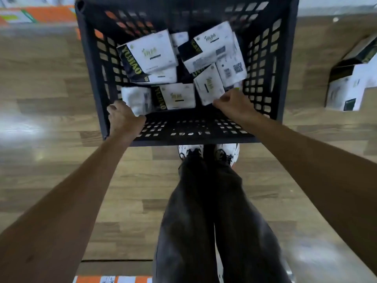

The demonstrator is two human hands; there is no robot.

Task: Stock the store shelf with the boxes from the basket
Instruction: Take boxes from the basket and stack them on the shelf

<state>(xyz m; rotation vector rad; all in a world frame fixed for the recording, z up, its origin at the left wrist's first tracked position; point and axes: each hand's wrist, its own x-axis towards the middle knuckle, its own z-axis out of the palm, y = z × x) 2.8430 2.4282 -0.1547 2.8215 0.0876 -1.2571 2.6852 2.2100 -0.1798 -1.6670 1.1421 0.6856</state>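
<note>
Down on the wood floor (51, 78), just ahead of the person's shoes (190, 152), stands a black lattice basket (193, 115). Its bottom is strewn with boxes (155, 52), white with black sides and yellow-green lettering, lying flat or leaning on one another at odd angles.

The right grip (232, 104) reaches over the near wall and pinches a tilted box (209, 88) by its near corner, thumb and fingers closed on it. That box leans against its neighbours in the near right part of the basket.

The left grip (124, 119) is in the near left corner, fingers curled, touching the near edge of a white box (135, 100) lying there. Whether it holds that box or only rests against it, I cannot tell.

Both forearms are bare, and dark trousers (193, 221) fill the lower middle of the view.

Off to the right, well apart from the basket, sit larger white-and-black cartons (346, 86). Blurred orange packs (51, 14) show at the top left.
</note>
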